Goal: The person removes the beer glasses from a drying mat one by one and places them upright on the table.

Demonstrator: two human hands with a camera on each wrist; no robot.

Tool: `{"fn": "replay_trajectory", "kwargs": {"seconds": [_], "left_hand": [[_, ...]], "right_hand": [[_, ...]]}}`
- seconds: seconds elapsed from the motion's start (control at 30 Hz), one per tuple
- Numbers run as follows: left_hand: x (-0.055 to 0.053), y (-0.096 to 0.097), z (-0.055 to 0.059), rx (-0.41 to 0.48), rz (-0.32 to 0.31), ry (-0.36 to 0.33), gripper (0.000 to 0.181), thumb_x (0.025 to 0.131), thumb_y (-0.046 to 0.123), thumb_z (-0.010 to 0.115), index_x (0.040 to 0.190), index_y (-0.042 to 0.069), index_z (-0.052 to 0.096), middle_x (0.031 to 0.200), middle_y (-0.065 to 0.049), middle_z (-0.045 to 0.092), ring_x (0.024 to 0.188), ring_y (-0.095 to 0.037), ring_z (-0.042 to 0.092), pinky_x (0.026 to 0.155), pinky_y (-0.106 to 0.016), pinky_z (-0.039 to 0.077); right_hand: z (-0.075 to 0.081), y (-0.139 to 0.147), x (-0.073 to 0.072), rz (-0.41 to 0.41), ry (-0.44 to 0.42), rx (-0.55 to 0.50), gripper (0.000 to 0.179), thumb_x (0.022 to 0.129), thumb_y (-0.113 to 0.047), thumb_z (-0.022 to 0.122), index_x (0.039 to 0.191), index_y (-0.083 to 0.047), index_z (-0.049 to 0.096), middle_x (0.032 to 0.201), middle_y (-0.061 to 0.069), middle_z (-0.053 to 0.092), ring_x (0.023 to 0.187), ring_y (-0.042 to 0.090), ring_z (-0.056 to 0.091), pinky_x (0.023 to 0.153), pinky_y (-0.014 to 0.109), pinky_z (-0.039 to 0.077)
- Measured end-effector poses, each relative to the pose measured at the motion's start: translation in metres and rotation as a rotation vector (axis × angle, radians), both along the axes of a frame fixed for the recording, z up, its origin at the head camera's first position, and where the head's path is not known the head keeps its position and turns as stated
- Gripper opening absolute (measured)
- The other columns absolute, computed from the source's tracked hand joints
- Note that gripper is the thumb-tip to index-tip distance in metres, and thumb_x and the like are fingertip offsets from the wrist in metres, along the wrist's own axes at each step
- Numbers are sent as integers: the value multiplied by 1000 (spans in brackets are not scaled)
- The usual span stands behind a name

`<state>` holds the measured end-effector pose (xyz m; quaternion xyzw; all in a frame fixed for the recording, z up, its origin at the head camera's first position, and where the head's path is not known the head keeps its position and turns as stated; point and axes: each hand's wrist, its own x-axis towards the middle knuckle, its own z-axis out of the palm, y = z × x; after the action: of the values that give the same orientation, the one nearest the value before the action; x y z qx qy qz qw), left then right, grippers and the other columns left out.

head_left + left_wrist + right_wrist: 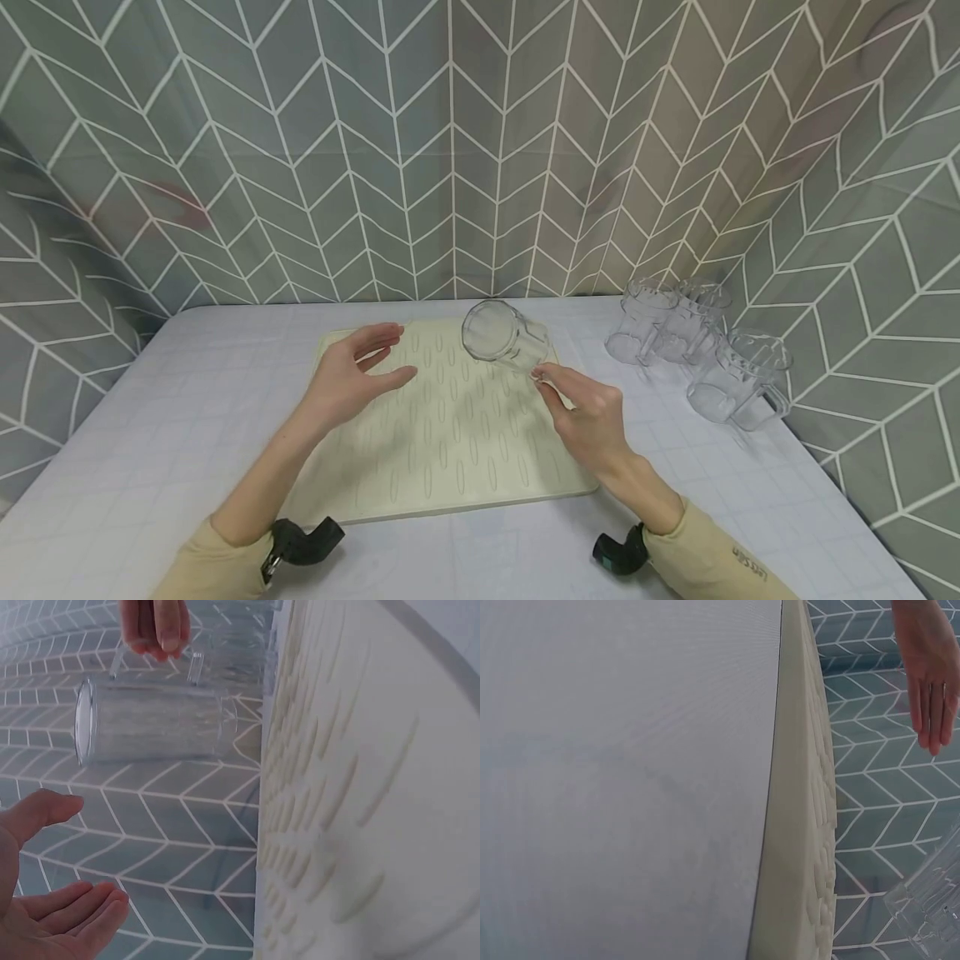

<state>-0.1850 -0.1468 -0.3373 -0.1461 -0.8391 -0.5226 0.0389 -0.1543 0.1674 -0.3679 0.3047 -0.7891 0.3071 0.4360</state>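
A clear glass mug point(495, 332) is up off a cream ridged mat point(450, 467), over its far right part. My right hand point(592, 417) pinches the mug's handle between thumb and fingers. From the left wrist, the same mug point(157, 720) shows in full from the side, apart from the mat, with the right fingers point(154, 626) at its handle. My left hand point(352, 379) hovers over the mat's left part, thumb and fingers spread apart, touching nothing. The right wrist view catches only part of the mug point(930, 907), and the left hand point(930, 675) beyond.
Several clear glass mugs point(675, 325) stand at the table's right side, one of them point(738, 379) nearer the right edge. A white cloth covers the table point(187, 400). Behind and beside it hangs a grey-green curtain point(420, 167) with white chevron lines.
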Motion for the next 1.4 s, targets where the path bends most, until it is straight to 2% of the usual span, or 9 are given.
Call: {"fn": "replay_trajectory", "kwargs": {"seconds": [0.23, 0.5, 0.8, 1.2, 1.4], "left_hand": [[13, 16, 6, -2, -36, 22, 68, 84, 22, 82, 143, 7, 51, 144, -10, 54, 135, -27, 52, 108, -27, 47], [23, 31, 9, 36, -46, 26, 65, 84, 23, 82, 141, 9, 54, 142, -7, 56, 134, -24, 53, 108, -29, 47], [29, 43, 6, 94, -52, 8, 66, 84, 24, 82, 142, 13, 53, 143, -4, 56, 134, -23, 54, 106, -24, 48], [34, 53, 3, 166, -58, 39, 70, 84, 18, 81, 145, 12, 48, 145, -6, 52, 133, -26, 54, 102, -23, 51], [37, 58, 1, 158, -46, 50, 74, 83, 19, 82, 148, 12, 45, 148, -9, 49, 133, -28, 55, 98, -23, 53]], "right_hand": [[0, -2, 1, 34, 21, -1, 25, 71, 14, 78, 92, 0, 75, 85, 11, 77, 77, 26, 75, 74, 27, 62], [-1, -4, 2, 45, 32, 7, 26, 70, 14, 78, 91, 0, 75, 85, 11, 77, 77, 26, 76, 73, 27, 62], [0, -6, 4, 70, 42, 30, 27, 70, 15, 77, 92, 1, 74, 86, 11, 76, 77, 26, 76, 69, 29, 62], [-2, -9, 7, 94, 62, 59, 26, 72, 14, 75, 92, -2, 73, 87, 9, 76, 77, 23, 75, 67, 29, 62], [-1, -10, 9, 90, 67, 84, 26, 71, 13, 76, 92, -2, 74, 90, 10, 76, 83, 27, 75, 75, 31, 62]]}}
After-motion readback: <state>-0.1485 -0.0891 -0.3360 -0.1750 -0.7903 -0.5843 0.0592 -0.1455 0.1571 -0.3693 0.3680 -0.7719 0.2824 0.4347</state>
